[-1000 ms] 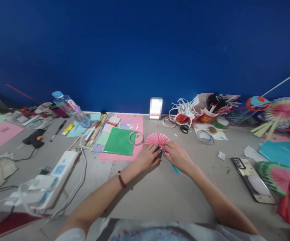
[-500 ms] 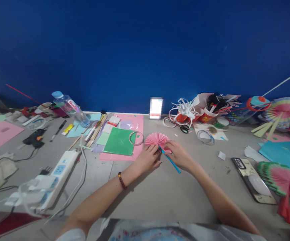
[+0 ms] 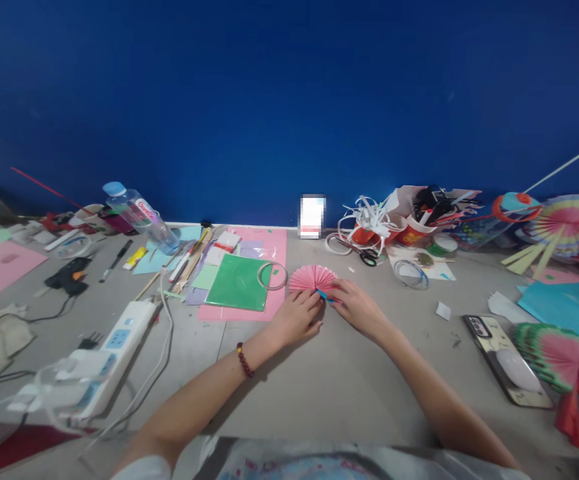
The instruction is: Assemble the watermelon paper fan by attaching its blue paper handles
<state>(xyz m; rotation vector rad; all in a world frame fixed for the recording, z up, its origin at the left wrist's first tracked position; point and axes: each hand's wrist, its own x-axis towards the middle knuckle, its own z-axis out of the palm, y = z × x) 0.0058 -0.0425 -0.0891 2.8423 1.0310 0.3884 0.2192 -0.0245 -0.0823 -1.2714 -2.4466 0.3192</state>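
Note:
A pink pleated paper fan (image 3: 312, 277) lies spread in a half circle on the grey table, a little beyond my hands. My left hand (image 3: 297, 317) has its fingers curled at the fan's lower left edge and pinches its base. My right hand (image 3: 357, 307) rests on the fan's lower right, fingers pressed down over a thin blue stick (image 3: 323, 294), of which only a short end shows between my hands. A beaded bracelet (image 3: 243, 359) is on my left wrist.
Green paper (image 3: 238, 282) on a pink sheet and a tape ring (image 3: 272, 275) lie left of the fan. A power strip (image 3: 112, 340), glue gun (image 3: 69, 275) and bottle (image 3: 139, 215) are further left. Scissors (image 3: 364, 253), cups, a phone (image 3: 505, 359) and finished fans (image 3: 564, 353) sit to the right.
The blue stick, which stuck out toward me below my right hand, is now almost wholly covered by that hand. Both hands stay at the fan's base.

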